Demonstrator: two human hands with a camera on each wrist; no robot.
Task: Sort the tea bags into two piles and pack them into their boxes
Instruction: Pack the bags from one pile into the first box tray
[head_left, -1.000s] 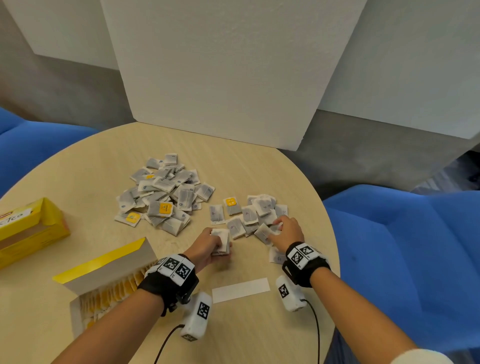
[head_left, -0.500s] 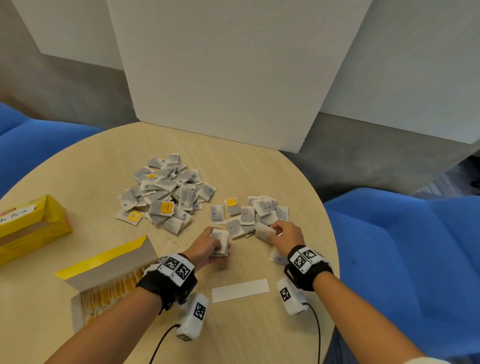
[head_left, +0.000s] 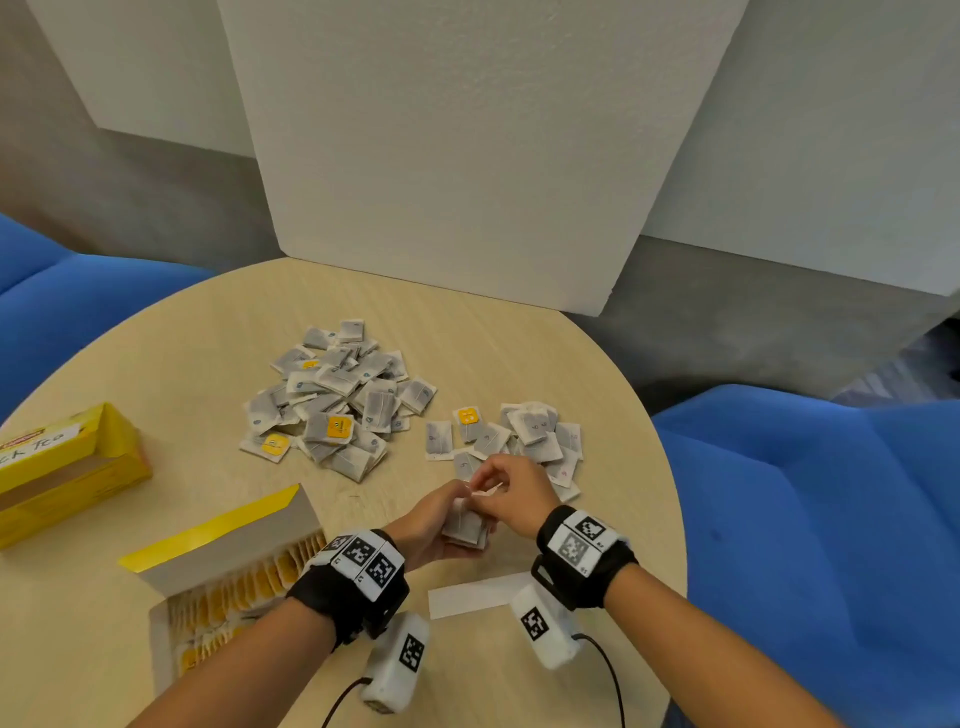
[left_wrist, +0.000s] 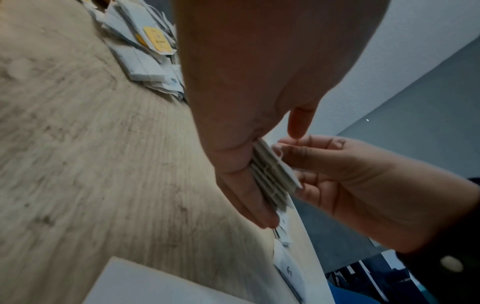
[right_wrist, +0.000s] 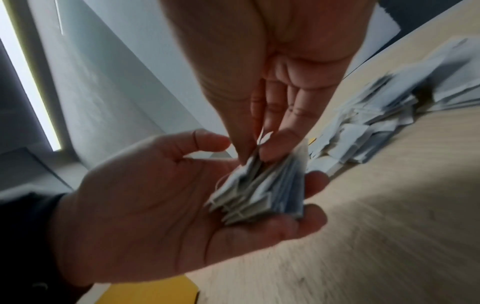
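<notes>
The left hand (head_left: 431, 525) gripped a small stack of tea bags (head_left: 465, 525) on edge above the round worktop (head_left: 171, 353), fingers curled under it. The right hand (head_left: 514, 491) met it from the other side, thumb and forefinger pinching one tea bag (right_wrist: 262, 139) at the top of the stack. A large pile of tea bags (head_left: 337, 400) lay farther back, a smaller pile (head_left: 524, 431) just beyond the hands. An open yellow box (head_left: 228, 577) part-filled with bags sat beside the left wrist; a second yellow box (head_left: 62, 467) lay at the left edge.
</notes>
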